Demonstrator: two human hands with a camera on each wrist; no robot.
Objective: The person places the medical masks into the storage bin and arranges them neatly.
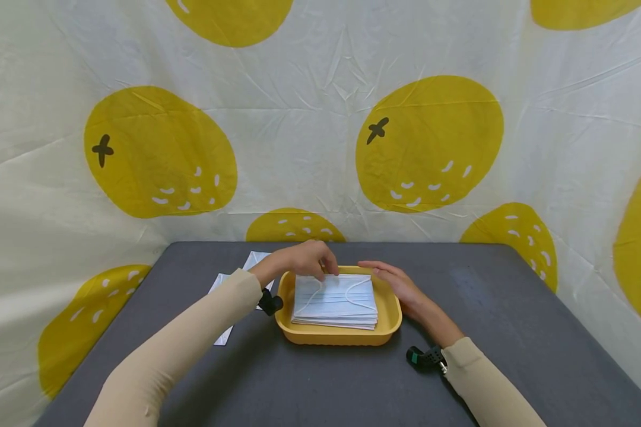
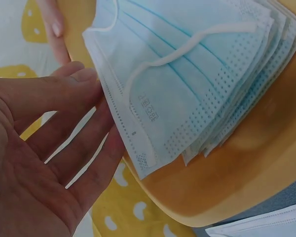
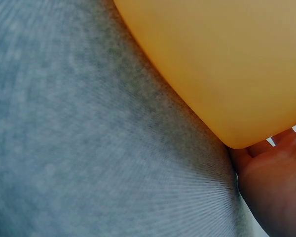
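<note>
Your left hand, fingers straight and apart, touches the far-left edge of the mask stack in the yellow tray at mid-tabletop. Your right hand lies flat against the tray's right rim, steadying it. Judged step: separating the top mask; next, pinch its edge only.

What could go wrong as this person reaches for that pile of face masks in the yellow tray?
1. The masks lie fanned and loosely stacked, so the left hand, at the top one's far edge, might lift or drag several at once.
2. The ear loops lie loose on top; a finger could snag one.
3. The tray looks light, and the right hand only rests against its side, so a tug might slide it across the table.
</note>
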